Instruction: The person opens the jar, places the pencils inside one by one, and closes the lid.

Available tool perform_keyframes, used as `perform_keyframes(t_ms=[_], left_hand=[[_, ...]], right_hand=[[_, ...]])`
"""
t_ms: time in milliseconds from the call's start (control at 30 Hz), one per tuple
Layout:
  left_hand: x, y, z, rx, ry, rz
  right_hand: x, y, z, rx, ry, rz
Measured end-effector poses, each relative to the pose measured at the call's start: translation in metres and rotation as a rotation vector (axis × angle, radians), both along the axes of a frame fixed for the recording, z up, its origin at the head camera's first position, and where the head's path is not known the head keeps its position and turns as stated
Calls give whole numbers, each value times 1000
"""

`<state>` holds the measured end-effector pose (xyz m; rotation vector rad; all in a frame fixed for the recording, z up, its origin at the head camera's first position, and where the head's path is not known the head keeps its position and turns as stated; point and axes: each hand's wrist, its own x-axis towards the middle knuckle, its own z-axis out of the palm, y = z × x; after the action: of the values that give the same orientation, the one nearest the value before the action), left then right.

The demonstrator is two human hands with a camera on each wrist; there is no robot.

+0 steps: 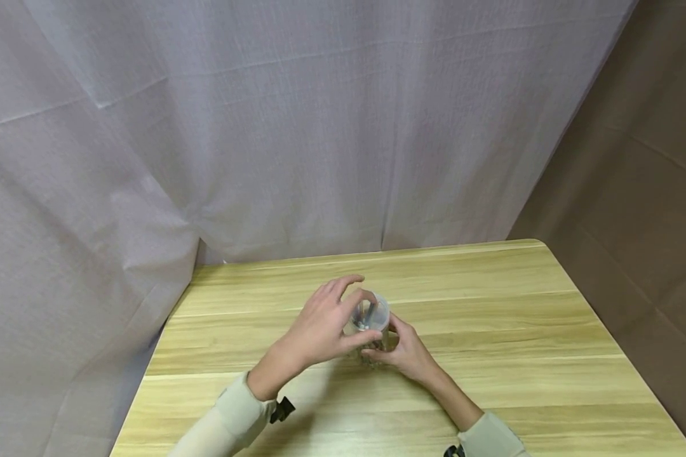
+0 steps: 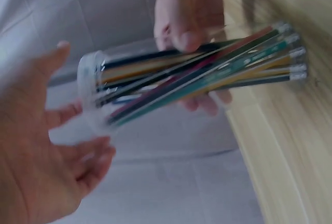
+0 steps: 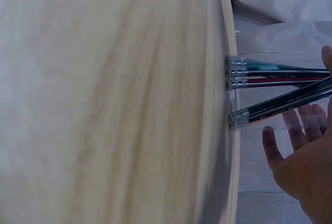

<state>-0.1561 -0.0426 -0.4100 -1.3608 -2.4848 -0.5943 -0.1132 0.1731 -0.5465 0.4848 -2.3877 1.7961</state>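
Observation:
A clear plastic pencil tub (image 2: 124, 55) stands on the table, its translucent white lid (image 1: 380, 312) at the top. Inside it lean several pencils (image 2: 207, 68) in dark, teal, red and yellow colours, metal-tipped ends down. My right hand (image 1: 410, 357) grips the tub's side, thumb on one side and fingers round the other. Around the lid hovers my left hand (image 1: 327, 325), thumb and fingers spread. In the left wrist view that thumb is apart from the lid; whether a fingertip touches the rim I cannot tell.
The wood-grain table (image 1: 491, 298) runs back to a pale grey curtain (image 1: 297, 158). A brown curtain (image 1: 634, 209) hangs along the right side. Dark straps (image 1: 282, 410) show at both sleeve cuffs.

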Motion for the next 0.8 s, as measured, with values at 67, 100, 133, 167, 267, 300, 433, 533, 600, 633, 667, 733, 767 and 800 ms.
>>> perform_keyframes(t_ms=[67, 100, 133, 167, 267, 300, 433, 533, 600, 633, 667, 733, 767, 800], left_hand=[[-4, -4, 4, -8, -66, -54], [-6, -6, 6, -12, -100, -83], [-8, -8, 7, -17, -131, -113], [-11, -10, 8, -24, -155, -140], [-16, -14, 7, -38, -194, -201], [-17, -14, 7, -35, -196, -211], [-16, -12, 2, -4, -128, -171], [-12, -6, -2, 8, -39, -77], [-8, -2, -5, 6, 13, -10], [-6, 0, -7, 4, 36, 23], [-4, 3, -8, 6, 53, 51], [-1, 6, -11, 12, 71, 99], [1, 8, -12, 13, 74, 118], [2, 9, -12, 12, 71, 132]], right_hand=[[0, 0, 0, -2, -1, -2], [0, 0, 0, -5, -4, -3], [0, 0, 0, -3, -8, -6], [0, 0, 0, -1, -10, -8], [0, 0, 0, -5, -16, -7], [0, 0, 0, -6, -17, -6], [0, 0, 1, -7, -15, -2], [0, 1, 1, 2, -12, -8], [-1, 2, 1, 6, -11, -16], [-1, 3, 1, 8, -12, -19], [-1, 3, 1, 11, -11, -23], [-2, 4, 1, 11, -14, -31], [-2, 4, 0, 16, -14, -34], [-3, 5, 0, 18, -14, -35]])
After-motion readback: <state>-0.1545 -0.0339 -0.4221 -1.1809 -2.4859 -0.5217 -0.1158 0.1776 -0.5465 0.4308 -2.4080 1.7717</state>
